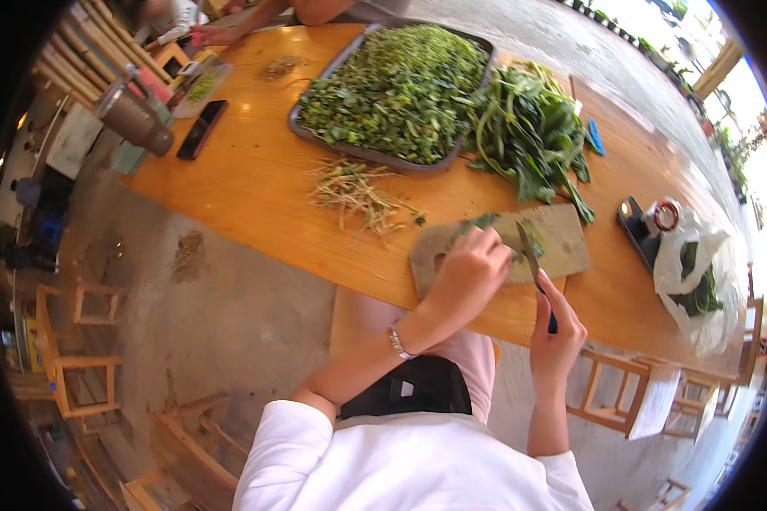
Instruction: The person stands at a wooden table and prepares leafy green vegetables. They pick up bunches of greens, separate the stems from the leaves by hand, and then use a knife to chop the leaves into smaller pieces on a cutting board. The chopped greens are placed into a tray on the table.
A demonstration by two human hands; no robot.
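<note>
My left hand [474,268] grips leafy greens [482,221] on a worn wooden cutting board [564,246]. Just right of it, my right hand [559,319] holds a kitchen knife [529,248] by its blue handle, the blade above the board beside some chopped green bits [534,235]. Behind the board lies a pile of whole leafy greens [530,128]. A dark tray [374,155] heaped with chopped greens [402,89] stands further back. Cut stems and roots [358,197] form a loose pile left of the board.
On the wooden table [262,211] are a phone [202,129], a tumbler [134,118], a blue object [596,137], a black tray [636,233], a tape roll [666,216] and a plastic bag [697,281] with greens. Another person's arm [249,25] rests at the far edge. Wooden stools stand around.
</note>
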